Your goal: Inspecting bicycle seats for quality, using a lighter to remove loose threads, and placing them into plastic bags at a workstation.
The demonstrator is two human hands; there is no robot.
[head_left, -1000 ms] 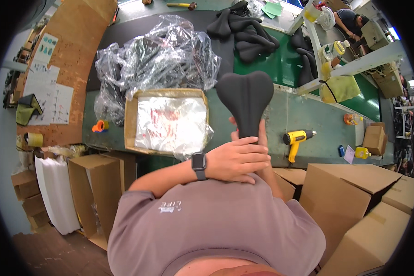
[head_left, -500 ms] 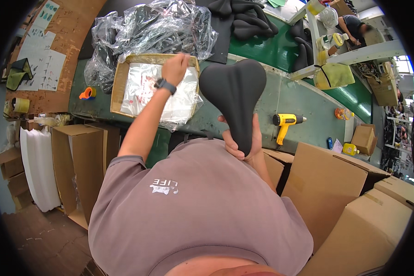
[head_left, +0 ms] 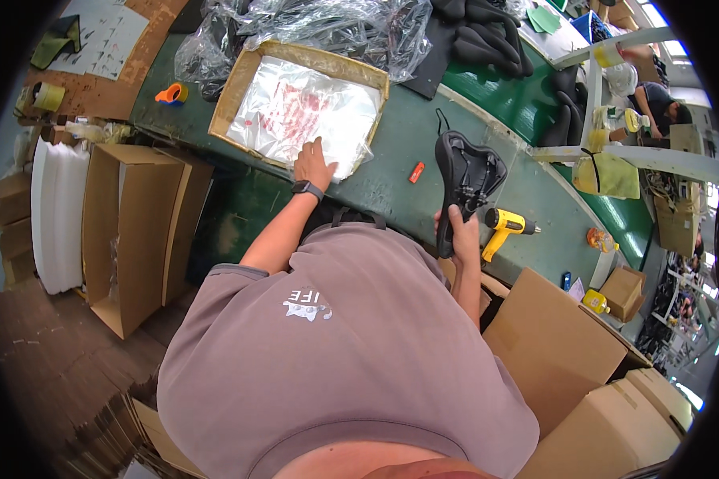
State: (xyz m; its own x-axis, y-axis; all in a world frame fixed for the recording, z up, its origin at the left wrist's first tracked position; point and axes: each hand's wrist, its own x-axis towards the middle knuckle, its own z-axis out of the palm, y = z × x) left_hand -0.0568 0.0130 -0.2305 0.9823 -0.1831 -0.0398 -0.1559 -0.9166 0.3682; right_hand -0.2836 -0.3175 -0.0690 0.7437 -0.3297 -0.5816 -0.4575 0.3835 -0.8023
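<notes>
My right hand (head_left: 460, 229) grips a black bicycle saddle (head_left: 465, 177) by its narrow nose, holding it with the underside and rails toward me above the green table (head_left: 399, 144). My left hand (head_left: 313, 163) reaches forward and rests on the near edge of a stack of clear plastic bags (head_left: 307, 112) lying in a shallow cardboard tray (head_left: 240, 84). A dark watch sits on my left wrist.
A yellow heat gun (head_left: 503, 227) lies just right of the saddle. A small red item (head_left: 416, 172) and an orange tape dispenser (head_left: 170, 94) are on the table. Crumpled plastic and more black saddles (head_left: 479, 40) lie farther back. Open cardboard boxes (head_left: 132, 223) stand around. Another person (head_left: 655, 100) works at far right.
The saddle has turned over, its underside now facing me, and dropped lower to the right. My left hand slid from the tray's middle to the bags' near edge.
</notes>
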